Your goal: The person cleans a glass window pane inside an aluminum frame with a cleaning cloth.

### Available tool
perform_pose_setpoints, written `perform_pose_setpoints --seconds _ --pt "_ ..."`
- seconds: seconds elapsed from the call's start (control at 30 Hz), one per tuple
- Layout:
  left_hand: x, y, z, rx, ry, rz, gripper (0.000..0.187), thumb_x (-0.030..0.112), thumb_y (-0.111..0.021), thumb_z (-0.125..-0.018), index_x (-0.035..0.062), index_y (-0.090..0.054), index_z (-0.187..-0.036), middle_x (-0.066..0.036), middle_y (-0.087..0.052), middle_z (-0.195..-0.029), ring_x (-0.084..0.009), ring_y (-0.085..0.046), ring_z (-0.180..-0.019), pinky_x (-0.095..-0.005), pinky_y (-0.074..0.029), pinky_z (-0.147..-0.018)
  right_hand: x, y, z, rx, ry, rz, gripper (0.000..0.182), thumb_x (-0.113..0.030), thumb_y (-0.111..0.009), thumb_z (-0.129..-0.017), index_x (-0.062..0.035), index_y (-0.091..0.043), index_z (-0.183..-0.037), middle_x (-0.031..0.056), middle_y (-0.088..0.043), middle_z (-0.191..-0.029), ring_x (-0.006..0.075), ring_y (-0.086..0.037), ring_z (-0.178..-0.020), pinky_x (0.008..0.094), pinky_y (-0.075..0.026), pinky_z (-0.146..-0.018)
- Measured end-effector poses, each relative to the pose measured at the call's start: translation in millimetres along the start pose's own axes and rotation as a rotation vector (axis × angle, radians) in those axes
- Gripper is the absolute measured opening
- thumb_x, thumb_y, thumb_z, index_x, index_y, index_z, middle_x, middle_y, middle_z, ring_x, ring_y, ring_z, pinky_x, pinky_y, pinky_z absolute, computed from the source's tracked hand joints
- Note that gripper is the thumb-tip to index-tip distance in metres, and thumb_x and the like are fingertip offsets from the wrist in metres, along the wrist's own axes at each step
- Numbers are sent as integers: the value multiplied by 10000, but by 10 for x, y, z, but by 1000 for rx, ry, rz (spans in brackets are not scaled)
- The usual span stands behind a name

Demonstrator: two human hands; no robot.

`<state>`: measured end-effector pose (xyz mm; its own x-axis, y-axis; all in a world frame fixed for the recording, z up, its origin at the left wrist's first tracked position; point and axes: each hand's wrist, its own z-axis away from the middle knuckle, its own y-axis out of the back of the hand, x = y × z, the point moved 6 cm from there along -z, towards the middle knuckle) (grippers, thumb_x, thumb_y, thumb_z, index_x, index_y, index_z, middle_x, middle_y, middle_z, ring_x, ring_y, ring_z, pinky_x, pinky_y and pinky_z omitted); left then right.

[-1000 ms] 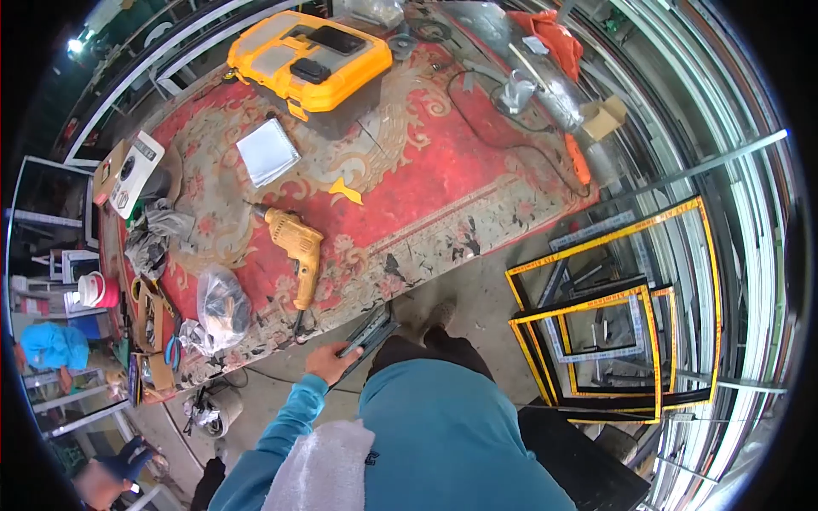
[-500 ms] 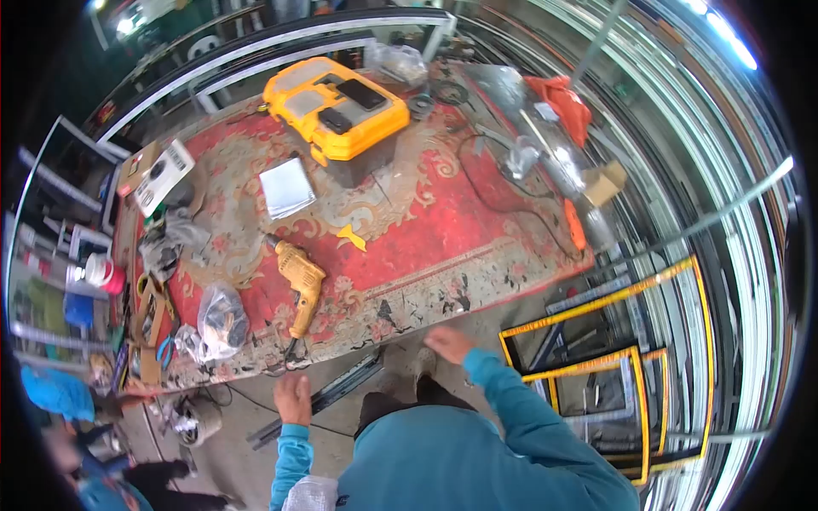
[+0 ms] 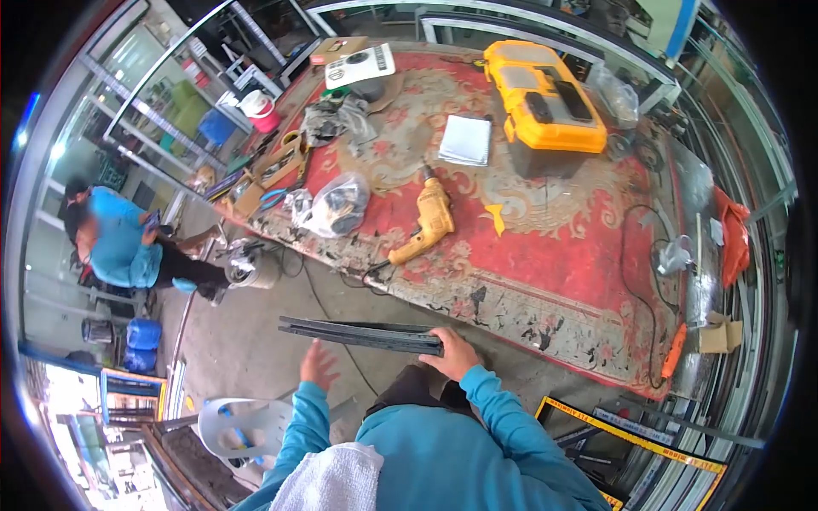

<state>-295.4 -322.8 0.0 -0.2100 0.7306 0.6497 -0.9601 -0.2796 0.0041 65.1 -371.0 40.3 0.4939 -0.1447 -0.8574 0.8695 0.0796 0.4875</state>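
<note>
A bundle of long dark profile strips (image 3: 362,333) is held nearly level in front of my body, off the table's near edge. My right hand (image 3: 453,353) is closed around its right end. Just below the strips, toward their left part, my left hand (image 3: 319,366) is open with fingers spread and nothing in it. A yellow power drill (image 3: 426,223) lies on the carpet-covered table (image 3: 545,264), beyond the strips. To its right is a small yellow piece (image 3: 496,218).
On the table are a yellow-lidded toolbox (image 3: 545,102), folded white paper (image 3: 465,140) and a plastic bag of parts (image 3: 339,204). A person (image 3: 123,234) stands at left near a bucket (image 3: 254,266). A white plastic chair (image 3: 243,426) stands behind left; yellow-edged frames (image 3: 639,439) lie right.
My view has turned left, bringing the person and chair into sight. The dark strips, low near the floor between my hands before, are now raised in my right hand.
</note>
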Motion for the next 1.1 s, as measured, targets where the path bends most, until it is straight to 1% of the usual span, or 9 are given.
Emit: perform_pose_setpoints --seconds 0.07,0.27,0.37,0.47,0.53,0.73,0.83,0.9,1.1 --pt "-316 -266 19 -328 170 -87 878 634 -602 -812 136 -298 -1467 -125 -326 -1488 -382 -379 -1299 -645 -298 -1007 -27 -17 122 -6 12 33 561 -425 -739 -744 -103 -543 -1160 101 -572 -1151 341 -580 -1035 421 -477 -870" --pt "-962 -700 234 -387 239 185 699 583 -623 -835 110 -431 -1312 -98 -401 -1407 -343 -322 -1334 -610 -330 -1013 169 -317 367 -34 78 81 583 -370 -809 -680 -87 -578 -1135 110 -567 -1181 332 -570 -1059 417 -467 -894" --pt "-1101 -752 251 -542 236 291 630 549 -630 -847 110 -473 -1272 -94 -480 -1341 -325 -420 -1266 -560 -373 -1007 341 -486 490 51 143 -14 618 -263 -839 -641 -140 -583 -1189 119 -565 -1210 335 -546 -1085 430 -424 -960" --pt "-926 -922 235 -629 126 395 557 509 -630 -864 98 -521 -1223 -91 -584 -1199 -300 -532 -1150 -504 -421 -982 386 -514 420 86 126 11 574 -263 -830 -659 -132 -595 -1166 114 -599 -1163 338 -536 -1099 426 -421 -961" --pt "-760 -891 203 -335 99 380 492 478 -616 -883 84 -552 -1172 -87 -632 -1099 -275 -610 -1026 -453 -490 -905 231 -496 297 65 109 69 564 -240 -839 -654 -123 -602 -1153 115 -611 -1128 338 -532 -1111 420 -426 -958" --pt "324 -680 931 -656 5 377 511 501 -521 -919 55 -543 -1168 -163 -598 -1197 -313 -601 -1097 -483 -501 -934 -549 -179 657 143 134 -157 722 -304 -840 -660 -111 -515 -1275 156 -530 -1294 355 -502 -1168 436 -395 -1003" --pt "870 -725 1423 -827 -107 443 587 504 -485 -930 23 -478 -1266 -198 -568 -1251 -343 -594 -1118 -479 -494 -950 -194 -49 1118 272 -50 -9 1045 -388 -876 -588 -44 -329 -1409 216 -428 -1385 374 -394 -1305 442 -334 -1079" --pt "1202 -781 1826 -925 -282 492 638 476 -456 -955 21 -350 -1389 -212 -538 -1290 -359 -591 -1120 -462 -504 -946 288 -217 1391 336 -63 26 1071 -355 -890 -579 -42 -309 -1423 222 -400 -1404 375 -379 -1316 433 -321 -1089" --pt "1506 -1048 2490 -1067 -260 409 518 398 -387 -1008 49 -368 -1391 -193 -518 -1322 -337 -600 -1112 -433 -506 -960 636 -483 1425 534 -92 52 1136 -412 -891 -525 -42 -301 -1423 190 -460 -1358 390 -429 -1257 457 -350 -1048"
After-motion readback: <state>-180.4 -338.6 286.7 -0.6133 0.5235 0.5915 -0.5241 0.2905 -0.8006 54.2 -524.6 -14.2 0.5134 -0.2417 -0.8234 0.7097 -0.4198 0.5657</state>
